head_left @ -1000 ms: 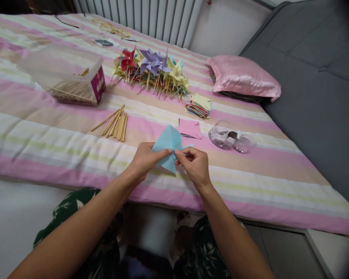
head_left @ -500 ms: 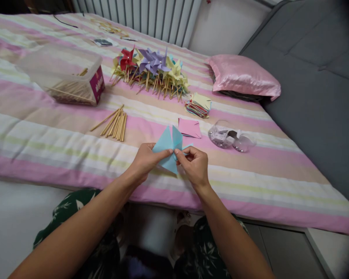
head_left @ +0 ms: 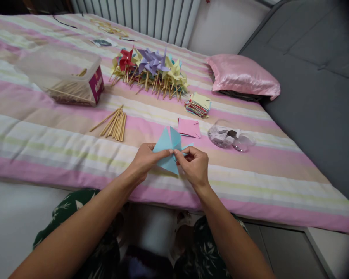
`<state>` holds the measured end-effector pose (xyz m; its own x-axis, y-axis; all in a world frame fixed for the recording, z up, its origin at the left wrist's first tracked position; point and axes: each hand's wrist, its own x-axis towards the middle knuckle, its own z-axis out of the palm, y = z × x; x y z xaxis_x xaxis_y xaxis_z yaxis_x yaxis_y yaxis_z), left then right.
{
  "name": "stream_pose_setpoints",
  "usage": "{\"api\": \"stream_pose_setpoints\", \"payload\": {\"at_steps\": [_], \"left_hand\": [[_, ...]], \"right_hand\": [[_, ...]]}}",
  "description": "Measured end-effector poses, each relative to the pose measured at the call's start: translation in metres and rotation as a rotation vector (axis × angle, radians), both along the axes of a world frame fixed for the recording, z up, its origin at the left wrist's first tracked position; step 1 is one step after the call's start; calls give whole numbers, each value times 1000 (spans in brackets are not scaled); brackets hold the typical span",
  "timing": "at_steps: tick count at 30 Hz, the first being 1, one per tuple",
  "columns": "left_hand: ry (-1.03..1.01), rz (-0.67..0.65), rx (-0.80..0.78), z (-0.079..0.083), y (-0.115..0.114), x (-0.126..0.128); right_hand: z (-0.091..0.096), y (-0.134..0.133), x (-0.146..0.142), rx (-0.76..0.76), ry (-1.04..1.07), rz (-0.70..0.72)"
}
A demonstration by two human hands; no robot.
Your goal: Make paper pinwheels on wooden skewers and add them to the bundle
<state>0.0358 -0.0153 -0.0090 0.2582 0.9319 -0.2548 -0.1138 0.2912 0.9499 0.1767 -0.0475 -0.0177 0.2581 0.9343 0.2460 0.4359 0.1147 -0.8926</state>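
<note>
Between my hands is a light blue paper pinwheel (head_left: 166,143), its corners partly folded in toward the centre. My left hand (head_left: 147,159) grips it from the left, with the thumb pressed on the middle. My right hand (head_left: 193,162) pinches the paper at its centre and right side. Whether a pin is under the fingertips is hidden. Just beyond lie a few pink paper squares (head_left: 189,128) with slit corners. To their right sits a clear plastic container (head_left: 221,135) with small shiny bits inside.
Finished pinwheels (head_left: 151,64) on sticks lie in a row farther back. Loose sticks (head_left: 116,124) and a clear tub (head_left: 72,93) of sticks are at left. A stack of paper squares (head_left: 199,104) and a pink pillow (head_left: 244,77) are at right, on a striped bed (head_left: 250,182).
The blue paper has tilted very slightly between my fingers. Both hands keep nearly the same place and grip.
</note>
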Motion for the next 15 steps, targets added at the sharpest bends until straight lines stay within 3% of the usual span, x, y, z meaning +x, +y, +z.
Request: {"api": "stream_pose_setpoints", "payload": {"at_steps": [15], "left_hand": [[7, 39, -18, 0, 0, 0]], "right_hand": [[2, 0, 4, 29, -90, 30]]}}
